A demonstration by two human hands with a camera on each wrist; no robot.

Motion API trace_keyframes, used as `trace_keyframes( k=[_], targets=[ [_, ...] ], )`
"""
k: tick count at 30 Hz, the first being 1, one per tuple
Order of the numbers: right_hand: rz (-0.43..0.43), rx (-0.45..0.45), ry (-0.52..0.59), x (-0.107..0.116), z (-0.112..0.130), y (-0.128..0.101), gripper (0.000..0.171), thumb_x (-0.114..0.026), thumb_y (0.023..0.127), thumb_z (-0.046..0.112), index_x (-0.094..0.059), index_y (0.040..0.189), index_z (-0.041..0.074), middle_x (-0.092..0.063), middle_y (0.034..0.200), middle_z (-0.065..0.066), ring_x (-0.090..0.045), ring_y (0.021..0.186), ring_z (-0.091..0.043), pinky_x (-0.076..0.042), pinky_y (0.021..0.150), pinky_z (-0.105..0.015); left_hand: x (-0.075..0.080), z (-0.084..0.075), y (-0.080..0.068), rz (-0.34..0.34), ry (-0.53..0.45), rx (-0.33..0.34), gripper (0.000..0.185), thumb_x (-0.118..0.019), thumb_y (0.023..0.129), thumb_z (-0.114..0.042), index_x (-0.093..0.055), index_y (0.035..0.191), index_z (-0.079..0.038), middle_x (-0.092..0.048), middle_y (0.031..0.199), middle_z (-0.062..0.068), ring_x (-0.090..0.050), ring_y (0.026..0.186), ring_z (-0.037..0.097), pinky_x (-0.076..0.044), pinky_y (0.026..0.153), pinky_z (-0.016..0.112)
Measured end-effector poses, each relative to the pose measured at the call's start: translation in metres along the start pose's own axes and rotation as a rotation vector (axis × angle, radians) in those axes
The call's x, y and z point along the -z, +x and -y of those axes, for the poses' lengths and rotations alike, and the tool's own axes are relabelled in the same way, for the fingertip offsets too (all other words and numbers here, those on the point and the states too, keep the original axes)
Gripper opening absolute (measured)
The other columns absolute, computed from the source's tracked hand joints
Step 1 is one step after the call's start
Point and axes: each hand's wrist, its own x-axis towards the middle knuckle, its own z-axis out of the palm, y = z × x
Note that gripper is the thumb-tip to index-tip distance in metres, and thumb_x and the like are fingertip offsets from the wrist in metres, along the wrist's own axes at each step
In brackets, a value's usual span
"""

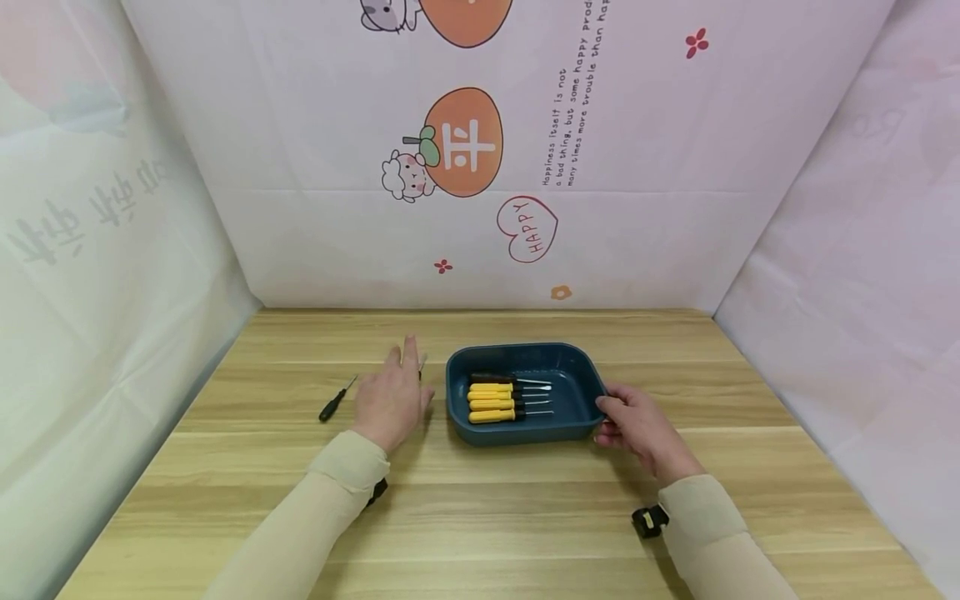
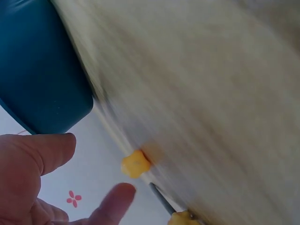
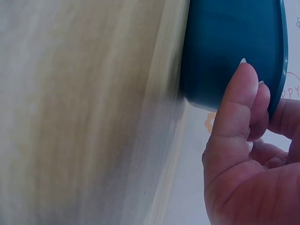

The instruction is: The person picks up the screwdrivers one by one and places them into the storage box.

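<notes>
While I look down from my head, my right hand [image 1: 637, 425] holds the blue tray [image 1: 577, 367] by its near edge, and my left hand [image 1: 390, 400] lies spread just beside it. From my right wrist, my fingers [image 3: 234, 117] curl on the tray's wall [image 3: 225, 42]. From my left wrist, my fingers [image 2: 37, 154] are loose, the tray [image 2: 42, 70] just past them.

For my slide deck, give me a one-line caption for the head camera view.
Right hand grips a blue tray of yellow-handled screwdrivers; left hand hovers open near a black screwdriver on the wooden table.
</notes>
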Motion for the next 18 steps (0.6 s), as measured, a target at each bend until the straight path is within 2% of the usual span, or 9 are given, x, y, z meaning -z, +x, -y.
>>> trace_keyframes(
  k=[3,6,11,15,18],
  targets=[
    [-0.005,-0.001,0.0,0.0001,-0.0001,0.0002,0.047,-0.046,0.111,0.018,-0.042,0.152,-0.004,-0.058,0.09,-0.004,-0.059,0.074,-0.012,-0.062,0.072,-0.029,-0.0019,-0.0001,0.0014,0.016,-0.004,0.004,0.093,-0.072,0.098,-0.039,-0.019,0.164,-0.001,-0.062,0.141,0.024,-0.071,0.082,0.034,-0.057,0.067,0.046],
    [-0.002,-0.001,-0.002,0.0005,-0.0003,0.0008,0.046,-0.046,0.111,0.018,-0.042,0.152,-0.004,-0.058,0.09,-0.005,-0.06,0.074,-0.012,-0.062,0.072,-0.03,-0.0037,0.0005,0.0036,0.035,-0.006,0.007,0.091,-0.073,0.098,-0.036,-0.022,0.163,0.001,-0.071,0.12,0.02,-0.066,0.07,0.027,-0.053,0.057,0.039],
    [-0.003,-0.005,0.001,0.0002,-0.0001,0.0004,0.046,-0.046,0.111,0.018,-0.043,0.151,-0.004,-0.058,0.09,-0.005,-0.06,0.074,-0.012,-0.062,0.072,-0.03,-0.0044,0.001,0.0066,0.069,0.004,0.002,0.079,-0.075,0.097,-0.031,-0.035,0.157,0.003,-0.072,0.088,0.014,-0.061,0.059,0.023,-0.051,0.05,0.037],
    [-0.007,-0.006,-0.006,0.0007,0.0004,0.0003,0.046,-0.046,0.111,0.018,-0.043,0.151,-0.003,-0.058,0.091,-0.005,-0.06,0.075,-0.013,-0.062,0.073,-0.03,-0.005,0.0015,0.0071,0.094,-0.014,-0.004,0.058,-0.074,0.096,-0.021,-0.052,0.144,0.002,-0.072,0.085,0.013,-0.065,0.062,0.025,-0.053,0.051,0.038],
    [-0.006,-0.005,-0.01,0.0009,0.0003,0.0005,0.046,-0.046,0.111,0.018,-0.043,0.151,-0.004,-0.058,0.091,-0.006,-0.06,0.075,-0.013,-0.062,0.073,-0.03,-0.0058,0.0015,0.0071,0.089,-0.016,-0.016,0.034,-0.073,0.095,-0.014,-0.066,0.125,-0.001,-0.074,0.088,0.013,-0.07,0.068,0.028,-0.056,0.054,0.041]
  ],
)
